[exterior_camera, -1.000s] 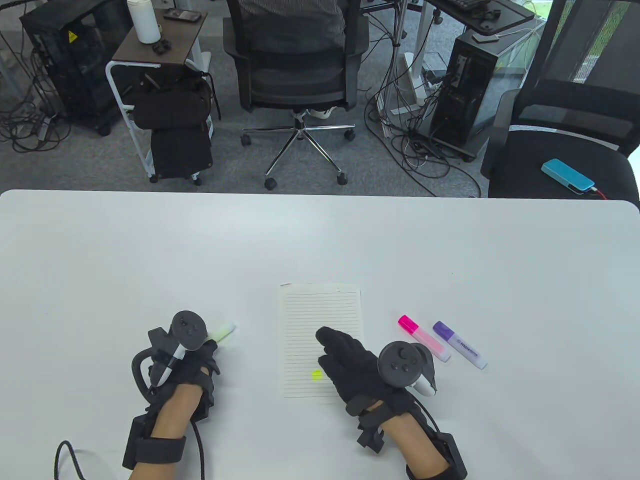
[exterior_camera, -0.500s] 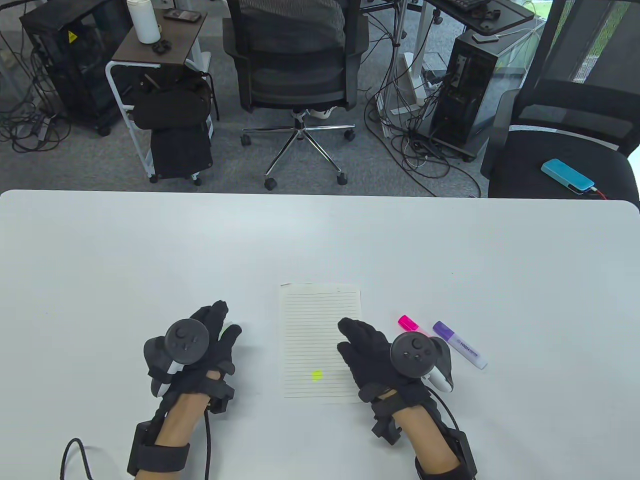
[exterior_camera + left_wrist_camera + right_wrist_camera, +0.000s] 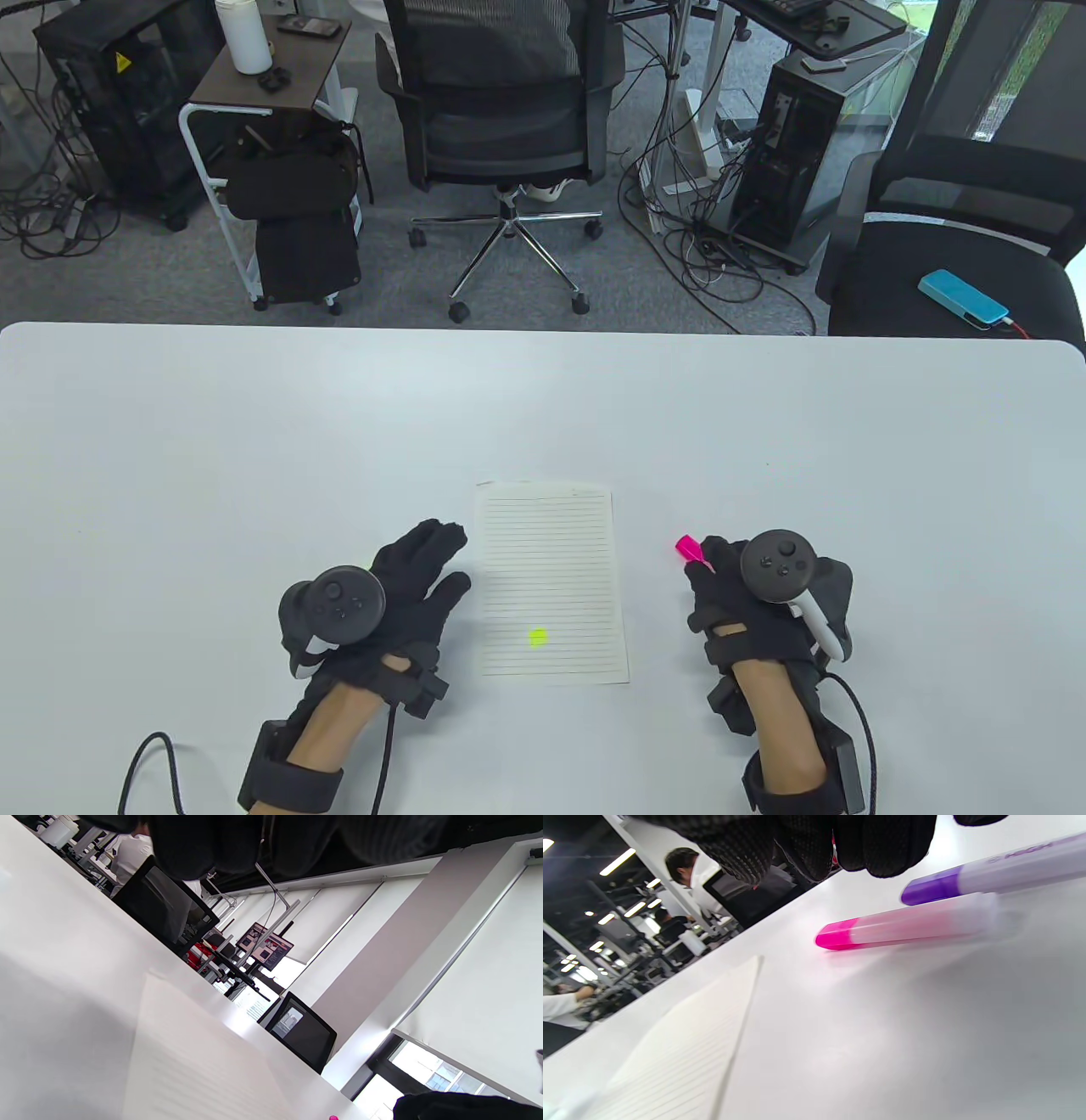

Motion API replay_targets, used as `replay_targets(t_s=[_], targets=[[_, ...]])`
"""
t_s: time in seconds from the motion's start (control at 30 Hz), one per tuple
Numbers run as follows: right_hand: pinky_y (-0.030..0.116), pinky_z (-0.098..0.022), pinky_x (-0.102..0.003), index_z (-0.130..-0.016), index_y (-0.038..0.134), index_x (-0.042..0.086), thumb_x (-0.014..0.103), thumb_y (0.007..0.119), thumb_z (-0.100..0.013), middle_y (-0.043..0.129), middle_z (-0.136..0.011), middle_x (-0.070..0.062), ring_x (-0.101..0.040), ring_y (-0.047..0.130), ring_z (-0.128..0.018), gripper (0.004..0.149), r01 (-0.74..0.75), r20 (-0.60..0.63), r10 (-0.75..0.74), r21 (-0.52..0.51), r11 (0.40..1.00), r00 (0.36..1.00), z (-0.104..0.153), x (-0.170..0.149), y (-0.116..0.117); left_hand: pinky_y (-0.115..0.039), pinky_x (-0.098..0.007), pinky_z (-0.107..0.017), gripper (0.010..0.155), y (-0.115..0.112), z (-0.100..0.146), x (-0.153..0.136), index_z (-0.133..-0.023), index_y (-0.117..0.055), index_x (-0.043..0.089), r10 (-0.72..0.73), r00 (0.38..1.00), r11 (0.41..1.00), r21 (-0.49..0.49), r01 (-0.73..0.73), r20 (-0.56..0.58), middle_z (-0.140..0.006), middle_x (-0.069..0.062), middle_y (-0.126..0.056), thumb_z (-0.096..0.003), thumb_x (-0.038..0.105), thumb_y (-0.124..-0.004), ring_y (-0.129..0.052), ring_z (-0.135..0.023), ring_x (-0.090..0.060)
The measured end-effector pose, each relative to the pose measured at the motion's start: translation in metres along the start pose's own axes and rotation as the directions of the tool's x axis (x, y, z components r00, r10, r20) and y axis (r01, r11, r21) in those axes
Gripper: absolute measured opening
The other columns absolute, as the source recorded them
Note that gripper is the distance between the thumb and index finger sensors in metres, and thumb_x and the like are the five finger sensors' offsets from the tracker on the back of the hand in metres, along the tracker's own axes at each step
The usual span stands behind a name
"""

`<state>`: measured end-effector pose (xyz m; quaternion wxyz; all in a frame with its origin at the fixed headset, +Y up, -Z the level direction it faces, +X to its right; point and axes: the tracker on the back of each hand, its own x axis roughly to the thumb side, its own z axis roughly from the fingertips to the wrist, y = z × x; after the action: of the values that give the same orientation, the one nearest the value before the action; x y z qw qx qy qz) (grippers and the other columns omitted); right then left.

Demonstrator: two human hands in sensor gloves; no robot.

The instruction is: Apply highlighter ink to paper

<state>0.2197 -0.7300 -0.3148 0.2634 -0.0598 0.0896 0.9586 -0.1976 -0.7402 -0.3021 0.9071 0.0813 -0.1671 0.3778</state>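
Note:
A lined paper [image 3: 551, 586] lies on the white table [image 3: 543, 399] and carries a small yellow mark [image 3: 538, 637]. My left hand [image 3: 441, 560] lies open with spread fingers just left of the paper's edge; the yellow highlighter is hidden under it. My right hand [image 3: 708, 564] is over the pink highlighter [image 3: 689, 548], whose cap pokes out, and hides the purple one. In the right wrist view the pink highlighter [image 3: 903, 929] and the purple highlighter [image 3: 988, 874] lie flat on the table, with my fingertips [image 3: 806, 853] hanging just above them and gripping nothing.
The paper also shows in the left wrist view [image 3: 191, 1052] and the right wrist view [image 3: 683, 1060]. Beyond the table's far edge stand an office chair [image 3: 501, 102], a side cart [image 3: 263, 127] and computer towers [image 3: 797, 153].
My right hand moved right, off the paper, to above the pink and purple highlighters. My left hand moved right towards the paper's left edge and spread its fingers, covering the yellow highlighter.

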Motion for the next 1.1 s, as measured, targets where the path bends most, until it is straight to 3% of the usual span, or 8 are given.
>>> replay_targets(t_s=[0.13, 0.3, 0.67, 0.87, 1.1], targets=[[0.036, -0.064, -0.075, -0.109, 0.058, 0.01, 0.032, 0.077, -0.063, 0.048, -0.107, -0.027, -0.049, 0.055, -0.086, 0.055, -0.139, -0.111, 0.142, 0.033, 0.99, 0.984, -0.005, -0.007, 0.002, -0.057, -0.065, -0.068, 0.063, -0.003, 0.0, 0.001, -0.101, -0.063, 0.025, -0.003, 1.0, 1.0, -0.021, 0.003, 0.0, -0.107, -0.009, -0.06, -0.0444, 0.053, -0.07, -0.072, -0.092, -0.037], [0.034, -0.063, -0.074, -0.109, 0.059, 0.01, 0.029, 0.079, -0.062, 0.047, -0.107, -0.027, -0.049, 0.053, -0.086, 0.055, -0.195, -0.172, 0.204, 0.068, 0.978, 0.964, -0.01, -0.011, 0.008, -0.056, -0.065, -0.068, 0.063, -0.005, 0.0, 0.001, -0.101, -0.063, 0.024, -0.004, 1.0, 0.999, -0.037, 0.004, -0.005, -0.107, -0.009, -0.06, -0.0445, 0.052, -0.07, -0.072, -0.092, -0.037], [0.036, -0.063, -0.074, -0.104, 0.068, 0.01, 0.026, 0.081, -0.06, 0.052, -0.105, -0.026, -0.047, 0.056, -0.084, 0.049, -0.273, -0.204, 0.285, 0.087, 0.958, 0.937, -0.015, -0.01, 0.017, -0.056, -0.065, -0.068, 0.064, -0.008, 0.0, 0.003, -0.101, -0.063, 0.023, -0.018, 1.0, 0.999, -0.05, 0.018, 0.002, -0.107, -0.01, -0.06, -0.0445, 0.052, -0.07, -0.072, -0.092, -0.038], [0.036, -0.063, -0.075, -0.103, 0.066, 0.008, 0.029, 0.085, -0.059, 0.054, -0.104, -0.025, -0.047, 0.057, -0.084, 0.053, -0.337, -0.205, 0.35, 0.097, 0.936, 0.914, -0.018, -0.003, 0.026, -0.056, -0.065, -0.068, 0.064, -0.009, 0.0, 0.004, -0.1, -0.064, 0.022, -0.023, 1.0, 0.998, -0.053, 0.023, 0.003, -0.107, -0.01, -0.06, -0.0445, 0.052, -0.07, -0.072, -0.092, -0.038], [0.033, -0.062, -0.076, -0.096, 0.069, 0.004, 0.029, 0.086, -0.058, 0.052, -0.103, -0.026, -0.048, 0.055, -0.083, 0.049, -0.306, -0.188, 0.326, 0.13, 0.943, 0.926, -0.019, -0.002, 0.029, -0.056, -0.065, -0.068, 0.063, -0.009, 0.0, 0.004, -0.1, -0.065, 0.022, -0.027, 1.0, 0.998, -0.055, 0.027, 0.004, -0.107, -0.01, -0.06, -0.0445, 0.052, -0.07, -0.072, -0.092, -0.038]])
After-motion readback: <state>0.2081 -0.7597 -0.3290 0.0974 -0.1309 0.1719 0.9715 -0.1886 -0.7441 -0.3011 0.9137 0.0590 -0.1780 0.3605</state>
